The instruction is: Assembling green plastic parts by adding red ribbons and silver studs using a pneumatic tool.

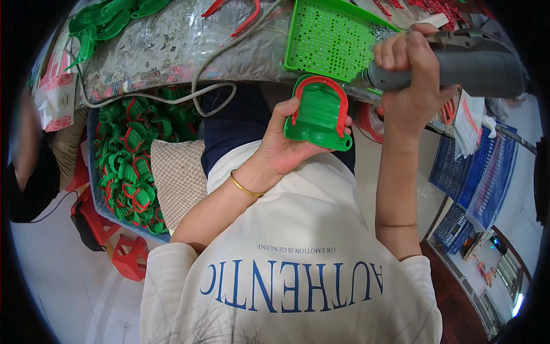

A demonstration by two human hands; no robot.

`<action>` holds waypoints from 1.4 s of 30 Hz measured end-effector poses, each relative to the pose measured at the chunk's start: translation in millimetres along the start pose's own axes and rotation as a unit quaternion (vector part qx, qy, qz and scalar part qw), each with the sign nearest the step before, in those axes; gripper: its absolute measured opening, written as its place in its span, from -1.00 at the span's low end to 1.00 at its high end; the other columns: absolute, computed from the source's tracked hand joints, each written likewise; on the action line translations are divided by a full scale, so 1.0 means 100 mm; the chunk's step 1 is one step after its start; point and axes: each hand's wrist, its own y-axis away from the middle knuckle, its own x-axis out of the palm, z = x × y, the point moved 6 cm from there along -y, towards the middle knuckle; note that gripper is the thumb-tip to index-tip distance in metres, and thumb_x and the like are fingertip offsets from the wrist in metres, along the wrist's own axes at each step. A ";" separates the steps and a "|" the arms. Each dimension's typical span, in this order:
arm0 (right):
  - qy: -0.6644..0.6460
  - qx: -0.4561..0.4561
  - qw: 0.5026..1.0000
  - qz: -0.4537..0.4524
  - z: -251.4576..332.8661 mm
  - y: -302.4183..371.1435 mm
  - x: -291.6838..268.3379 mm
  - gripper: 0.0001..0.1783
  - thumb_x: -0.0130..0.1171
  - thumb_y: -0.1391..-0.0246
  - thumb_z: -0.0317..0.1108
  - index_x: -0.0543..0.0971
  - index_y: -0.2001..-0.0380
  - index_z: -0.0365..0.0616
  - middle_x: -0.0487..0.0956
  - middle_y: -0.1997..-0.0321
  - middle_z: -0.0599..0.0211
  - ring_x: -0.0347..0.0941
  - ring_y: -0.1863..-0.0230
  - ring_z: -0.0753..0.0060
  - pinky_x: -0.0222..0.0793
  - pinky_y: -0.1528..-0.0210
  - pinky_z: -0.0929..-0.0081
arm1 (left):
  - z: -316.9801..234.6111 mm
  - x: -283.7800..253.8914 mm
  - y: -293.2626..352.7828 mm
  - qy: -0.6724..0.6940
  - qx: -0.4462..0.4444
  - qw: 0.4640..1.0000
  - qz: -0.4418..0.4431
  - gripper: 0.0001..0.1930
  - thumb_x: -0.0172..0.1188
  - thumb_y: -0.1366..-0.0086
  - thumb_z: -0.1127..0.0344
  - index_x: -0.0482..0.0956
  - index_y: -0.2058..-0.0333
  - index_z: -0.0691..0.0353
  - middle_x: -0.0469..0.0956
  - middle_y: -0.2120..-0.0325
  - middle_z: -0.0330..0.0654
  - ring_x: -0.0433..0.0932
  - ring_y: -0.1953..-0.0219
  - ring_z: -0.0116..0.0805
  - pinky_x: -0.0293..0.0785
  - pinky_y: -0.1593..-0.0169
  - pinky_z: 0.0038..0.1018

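Observation:
My left hand (282, 141) grips a green plastic part (318, 117), its thumb along the left edge and its fingers underneath. A red U-shaped handle (342, 100) lies against that part. Wrapped in my right hand (413, 77) is a dark grey power screwdriver (475, 67), its narrow tip pointing left. The tip hovers over the near right corner of a green perforated basket (303, 43), above and to the right of the plastic part and apart from it. Small metal screws (378, 31) lie in the basket beside my right hand.
Green parts (106, 23) and red handles (246, 20) lie on the worktable (154, 57), crossed by a grey cable (200, 77). At left stands a blue bin (98, 195) full of assembled green and red pieces. Blue crates (458, 166) stand right; another person's arm (26, 143) is at far left.

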 end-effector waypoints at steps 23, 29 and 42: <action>0.021 0.053 0.997 0.061 0.21 0.43 0.07 -0.81 0.02 -0.08 -0.42 0.40 0.22 -0.23 0.24 0.69 0.42 0.18 0.64 0.53 0.15 0.53 0.52 | -0.02 -0.03 0.02 -0.036 0.035 0.999 -0.004 -0.32 0.19 -0.11 -0.02 0.31 -0.11 0.29 0.39 -0.02 0.17 0.40 -0.06 0.04 0.32 -0.15 -0.07; 0.019 0.051 0.997 0.063 0.18 0.45 0.06 -0.81 0.01 -0.08 -0.41 0.40 0.22 -0.23 0.24 0.69 0.42 0.18 0.64 0.54 0.15 0.53 0.52 | -0.02 -0.05 0.01 -0.031 0.047 0.998 -0.010 -0.33 0.18 -0.12 -0.02 0.30 -0.12 0.28 0.38 -0.03 0.16 0.39 -0.08 0.04 0.31 -0.16 -0.05; 0.012 0.056 0.997 0.059 0.19 0.47 0.08 -0.77 0.00 -0.06 -0.40 0.40 0.19 -0.21 0.23 0.68 0.43 0.17 0.62 0.55 0.15 0.50 0.52 | -0.03 -0.03 0.02 -0.054 0.061 0.997 -0.006 -0.31 0.16 -0.12 -0.06 0.29 -0.12 0.29 0.37 -0.04 0.17 0.39 -0.07 0.07 0.29 -0.17 -0.04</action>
